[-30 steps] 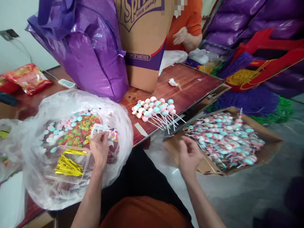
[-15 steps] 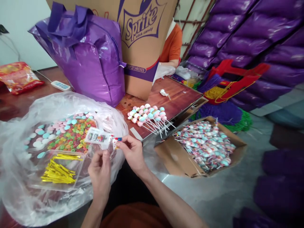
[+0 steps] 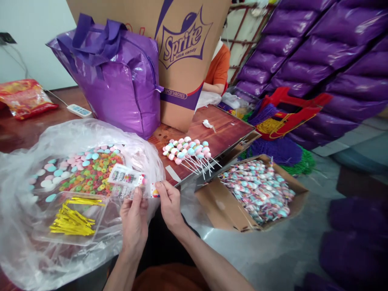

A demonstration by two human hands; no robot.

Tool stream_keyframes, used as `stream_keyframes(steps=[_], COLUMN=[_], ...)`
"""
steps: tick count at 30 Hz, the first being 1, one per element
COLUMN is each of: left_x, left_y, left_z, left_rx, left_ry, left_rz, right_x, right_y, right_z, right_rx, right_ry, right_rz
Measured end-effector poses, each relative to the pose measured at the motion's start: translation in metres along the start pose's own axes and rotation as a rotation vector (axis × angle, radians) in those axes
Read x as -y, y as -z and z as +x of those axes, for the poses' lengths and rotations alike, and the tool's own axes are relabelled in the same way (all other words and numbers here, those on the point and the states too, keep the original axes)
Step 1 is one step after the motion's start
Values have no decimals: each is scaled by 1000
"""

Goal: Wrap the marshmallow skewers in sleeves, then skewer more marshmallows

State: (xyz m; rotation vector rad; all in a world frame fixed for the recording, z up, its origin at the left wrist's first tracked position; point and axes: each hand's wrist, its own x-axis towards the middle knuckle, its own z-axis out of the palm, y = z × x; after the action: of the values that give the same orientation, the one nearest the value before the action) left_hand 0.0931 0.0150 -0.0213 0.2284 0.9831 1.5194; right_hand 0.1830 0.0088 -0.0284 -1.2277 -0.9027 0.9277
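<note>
Between finger and thumb, my left hand (image 3: 135, 216) pinches a small printed plastic wrapper (image 3: 124, 176), white and clear with coloured dots. My right hand (image 3: 169, 204) pinches a dotted wrapper end just to the right; I cannot tell whether it belongs to the same piece. Below them is a clear plastic sheet (image 3: 33, 141). On it lie pastel candy discs (image 3: 57, 173), ring-shaped gummies (image 3: 87, 174) and a clear tray (image 3: 100, 226) with yellow twist ties (image 3: 71, 220). Beyond my right hand, unwrapped candy sticks (image 3: 188, 151) rest at the table edge.
A cardboard box (image 3: 218, 206) full of wrapped candy sticks stands right of the table. A purple bag (image 3: 118, 89) and a large carton (image 3: 184, 76) stand behind. A person in orange (image 3: 220, 64) sits farther back. Purple bags (image 3: 327, 36) are stacked at right.
My hands have moved slightly apart sideways, with the left further along the wrapper. A dotted wrapper end now shows between them. The whole view has shifted a little.
</note>
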Motion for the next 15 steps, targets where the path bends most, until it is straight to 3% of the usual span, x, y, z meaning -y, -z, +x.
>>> stream_keyframes(steps=[10,12,15], left_x=[-4,-2,-6], left_y=[-14,-17,-17], left_z=[2,5,13], left_rx=[-7,-11,-42], left_ry=[-35,-46,-10], left_rz=[23,9,-36], right_x=[-8,-3,3], right_y=[22,31,53], right_z=[11,25,56], right_rx=[-36,-63,-166], right_ry=[116,168,348], right_rz=[-238,-357,-719])
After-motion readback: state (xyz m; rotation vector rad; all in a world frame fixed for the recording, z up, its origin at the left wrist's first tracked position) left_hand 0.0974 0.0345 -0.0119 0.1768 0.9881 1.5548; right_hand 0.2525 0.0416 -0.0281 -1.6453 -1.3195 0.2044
